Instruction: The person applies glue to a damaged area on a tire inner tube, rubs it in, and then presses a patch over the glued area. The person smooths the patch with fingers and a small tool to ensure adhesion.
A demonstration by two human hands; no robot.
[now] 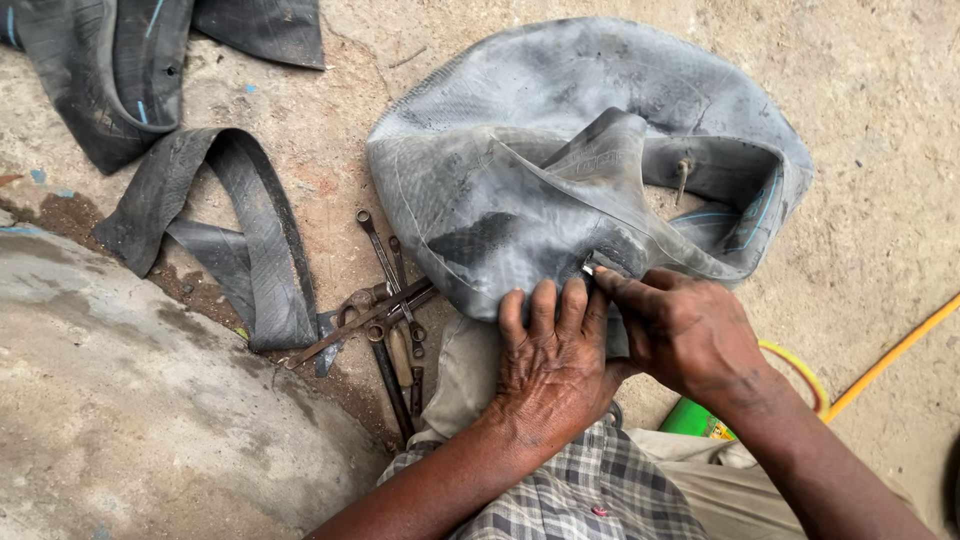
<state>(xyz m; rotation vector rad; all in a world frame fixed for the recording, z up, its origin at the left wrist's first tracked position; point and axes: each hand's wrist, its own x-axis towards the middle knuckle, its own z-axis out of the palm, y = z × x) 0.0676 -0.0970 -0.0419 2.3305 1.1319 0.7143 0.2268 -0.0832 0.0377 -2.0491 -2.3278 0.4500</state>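
At the far left, a dark slab of old rubber (110, 70) lies on the sandy ground (880, 150). Just right of it and nearer, a folded strip of black rubber (240, 240) curls in a loop beside a grey concrete curb (120, 400). Right of the strip, a small heap of rusty wrenches (390, 310) lies crossed on the dirt, one end touching the strip and the other reaching the edge of the large inner tube.

That grey inner tube (560, 150) is limp and crumpled, filling the middle of the view, its near edge draped over the person's knee. Its valve stem (683, 175) sticks up from the inner fold on the right side.

The left hand (550, 360) lies flat on the tube's near edge, fingers together and pressing the rubber down. Touching it on the right, the right hand (680, 330) pinches a small pale object (588, 269) between thumb and forefinger, its tip against the rubber; what it is cannot be told.

Near the right forearm, a green container (695, 420) peeks out, and a yellow hose (890, 355) runs off to the right.
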